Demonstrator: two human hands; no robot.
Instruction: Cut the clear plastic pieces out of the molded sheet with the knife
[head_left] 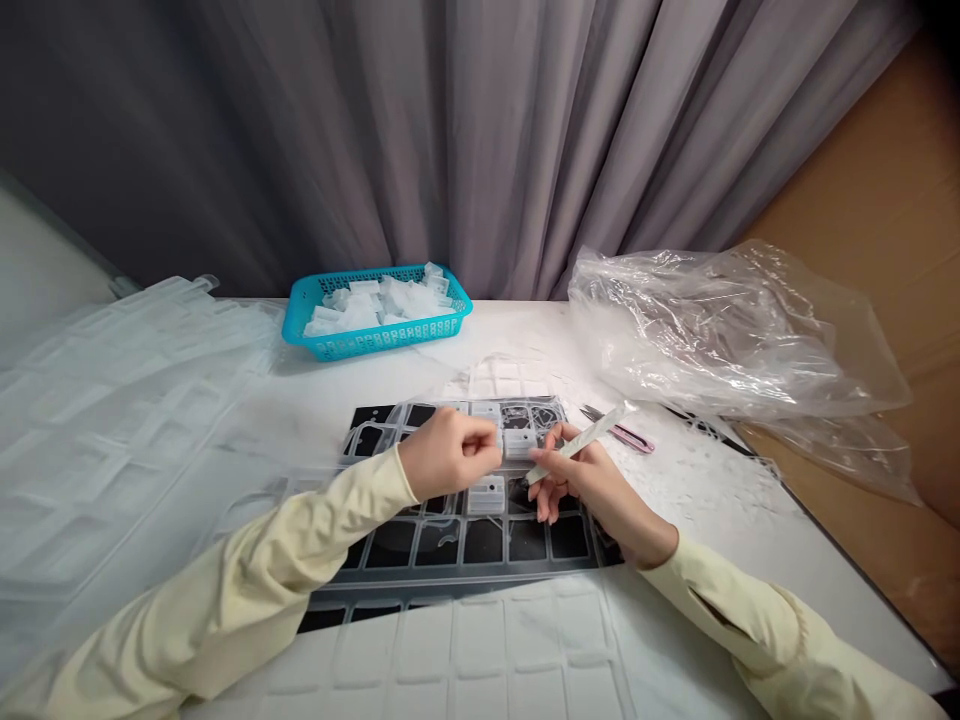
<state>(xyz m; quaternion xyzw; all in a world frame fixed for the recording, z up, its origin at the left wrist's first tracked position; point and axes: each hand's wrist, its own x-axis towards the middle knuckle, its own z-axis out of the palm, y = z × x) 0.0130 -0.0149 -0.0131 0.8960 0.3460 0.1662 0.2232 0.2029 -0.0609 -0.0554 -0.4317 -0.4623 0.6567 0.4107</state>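
My left hand (454, 455) is closed in a pinch above a clear plastic tray sheet (397, 540) with square compartments; whatever its fingers hold is hidden. In my right hand (581, 470) is a slim white pen-like tool (596, 430), slanted with its lower end toward the sheet. Two small frosted plastic boxes, one (519, 443) between my hands and another (486, 495) just below, sit on the sheet. Under the sheet shows a black board (367, 412).
A blue basket (352, 345) full of frosted plastic pieces stands at the back. Stacked clear trays (112, 400) lie left, and another tray sheet (480, 650) is nearest me. At right are a pink-handled cutter (634, 438), plastic scraps (675, 490) and a crumpled clear bag (720, 330).
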